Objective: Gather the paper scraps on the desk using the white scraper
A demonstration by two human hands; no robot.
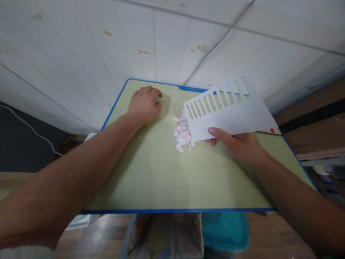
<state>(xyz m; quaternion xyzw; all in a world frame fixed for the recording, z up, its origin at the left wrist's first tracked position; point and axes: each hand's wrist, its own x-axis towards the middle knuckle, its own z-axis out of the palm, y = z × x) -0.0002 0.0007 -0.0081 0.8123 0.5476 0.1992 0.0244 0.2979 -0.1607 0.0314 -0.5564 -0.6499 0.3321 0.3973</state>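
My right hand (237,144) grips a thin white sheet with a row of long rounded slots (229,122), thumb on top and fingers underneath. The sheet is tilted, its left edge touching a small heap of torn paper scraps (183,133), white and pinkish. Left of the heap, my left hand (145,105) rests on the pale green tabletop (161,176). Its fingers are loosely bent, with the thumb and forefinger apart and nothing between them. Part of the heap may lie hidden behind the sheet's edge.
A blue rim (178,210) edges the tabletop. White panelled wall (167,43) stands right behind it, with a grey cable (215,45) running down. Below the front edge are a patterned cloth-like container (164,237) and a teal plastic bin (226,230). Brown boxes (318,133) stand at the right.
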